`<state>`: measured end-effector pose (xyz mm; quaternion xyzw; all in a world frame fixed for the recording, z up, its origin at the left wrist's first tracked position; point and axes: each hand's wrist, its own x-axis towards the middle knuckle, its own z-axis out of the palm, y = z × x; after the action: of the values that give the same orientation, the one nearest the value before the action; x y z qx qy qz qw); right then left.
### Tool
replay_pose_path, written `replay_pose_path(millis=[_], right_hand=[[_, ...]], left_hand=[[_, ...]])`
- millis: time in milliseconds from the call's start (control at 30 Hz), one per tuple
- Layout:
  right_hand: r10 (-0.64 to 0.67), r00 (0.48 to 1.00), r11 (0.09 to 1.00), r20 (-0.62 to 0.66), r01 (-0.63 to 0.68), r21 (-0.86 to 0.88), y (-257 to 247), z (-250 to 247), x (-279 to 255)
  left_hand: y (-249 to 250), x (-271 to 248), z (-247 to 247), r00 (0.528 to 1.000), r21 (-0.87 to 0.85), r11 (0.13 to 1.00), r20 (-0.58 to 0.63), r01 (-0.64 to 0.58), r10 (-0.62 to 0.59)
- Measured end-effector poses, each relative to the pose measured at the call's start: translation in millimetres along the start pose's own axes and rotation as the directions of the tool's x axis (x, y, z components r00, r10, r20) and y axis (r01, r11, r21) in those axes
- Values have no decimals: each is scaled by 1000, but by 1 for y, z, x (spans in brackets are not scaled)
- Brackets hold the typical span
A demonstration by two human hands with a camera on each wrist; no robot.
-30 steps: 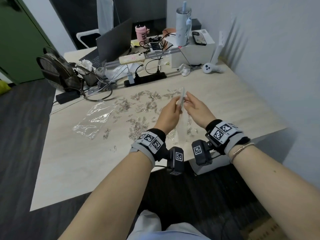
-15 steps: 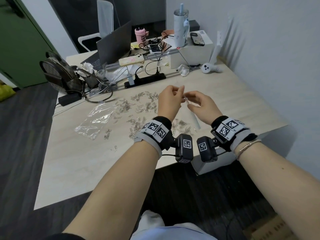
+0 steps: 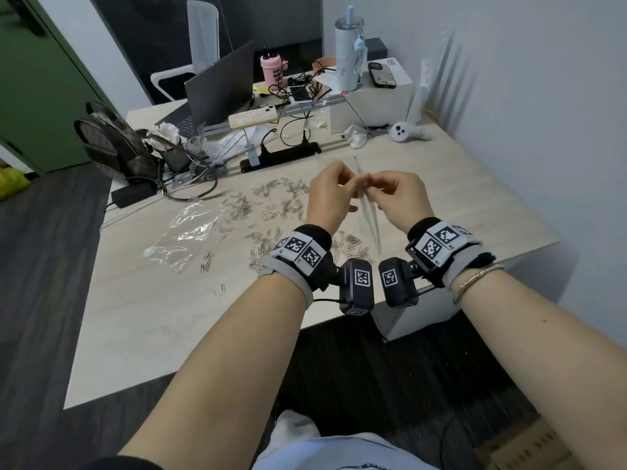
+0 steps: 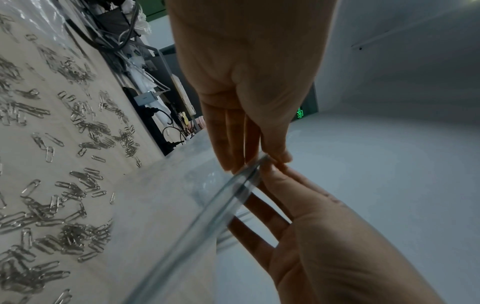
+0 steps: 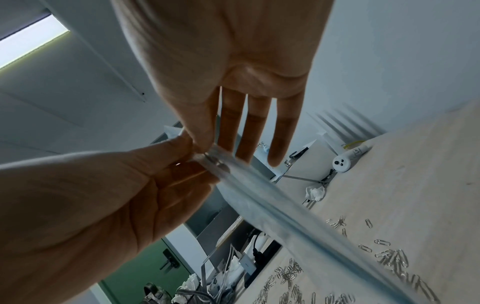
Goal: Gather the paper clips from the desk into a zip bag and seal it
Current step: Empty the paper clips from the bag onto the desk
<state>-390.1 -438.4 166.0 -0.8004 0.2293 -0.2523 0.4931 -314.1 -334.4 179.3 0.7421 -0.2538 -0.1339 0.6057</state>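
In the head view my left hand (image 3: 342, 184) and right hand (image 3: 376, 186) meet above the desk (image 3: 152, 317). Between them they pinch the top edge of a clear zip bag (image 3: 369, 218), which hangs edge-on towards me. The left wrist view shows my left hand (image 4: 270, 160) with thumb and fingers pinching the bag's strip (image 4: 215, 207). In the right wrist view my right hand (image 5: 205, 148) pinches the same end of the bag (image 5: 285, 216). Several silver paper clips (image 3: 271, 212) lie scattered on the desk below and to the left. I see none inside the bag.
A crumpled clear plastic bag (image 3: 185, 232) lies at the desk's left. A black power strip (image 3: 281, 154), a backpack (image 3: 112, 144), a laptop (image 3: 220, 89), a white box (image 3: 373, 100) and a white controller (image 3: 405, 132) crowd the far edge. The wall stands close on the right.
Both hands have risen a little with the bag, and their fingertips have come together at its top edge. The bag's lower end has swung towards me.
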Motion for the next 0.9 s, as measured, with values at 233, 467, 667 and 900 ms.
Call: replay_pose_path(millis=[233,467,667,900], right_hand=[[-3,1000,1000,24,4,-28,-1,-3,0],[75,990,997,-116,-74,15,8,-9,8],[97,983,994,-154,-102,-25,12,-18,14],[282,928,918,243,-187,-350,0,-11,0]], left_hand=[[-2,-1,4,995,83,997,102,-11,2],[-14,2,1,997,271,962,-75,17,4],[-20,11,-10,969,355,933,-244,52,39],[-17,11,-8,976,250,964,-215,85,-30]])
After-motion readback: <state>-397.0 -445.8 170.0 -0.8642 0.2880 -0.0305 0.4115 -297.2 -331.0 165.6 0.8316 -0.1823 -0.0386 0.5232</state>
